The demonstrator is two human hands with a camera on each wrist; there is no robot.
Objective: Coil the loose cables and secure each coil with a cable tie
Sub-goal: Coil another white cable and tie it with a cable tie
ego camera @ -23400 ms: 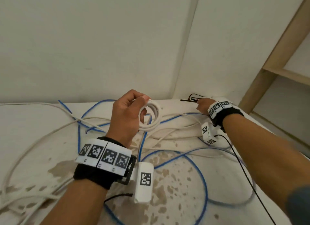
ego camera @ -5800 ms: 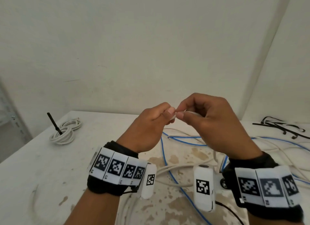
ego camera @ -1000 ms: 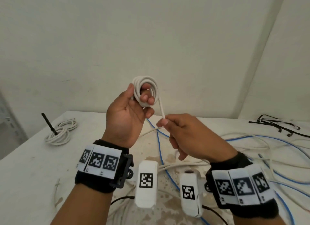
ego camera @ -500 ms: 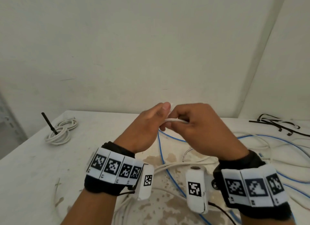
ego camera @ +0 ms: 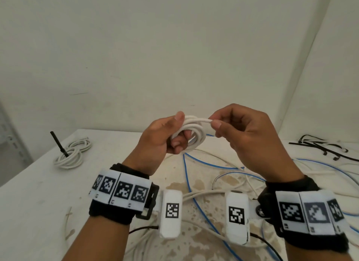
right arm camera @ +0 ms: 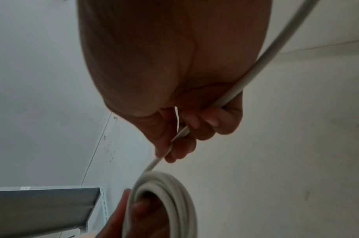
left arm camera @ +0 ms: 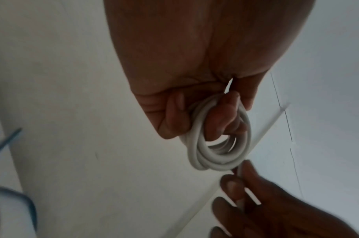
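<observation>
We've swung another loop onto the small white round-cable coil (ego camera: 191,136) gripped in our left hand (ego camera: 161,142) since a moment ago, right hand (ego camera: 246,136) pinching the feed, probably several wraps left.

A black fabric band (ego camera: 116,208) is worn on the left wrist and another (ego camera: 303,221) on the right. Each is wrapped by a white strip (ego camera: 120,189) printed with square black-and-white coded markers. A white camera housing (ego camera: 171,213) bearing one such marker is fixed at the inner side of each wrist, and thin black cables (ego camera: 142,228) are led from them. Both forearms are left bare.
</observation>
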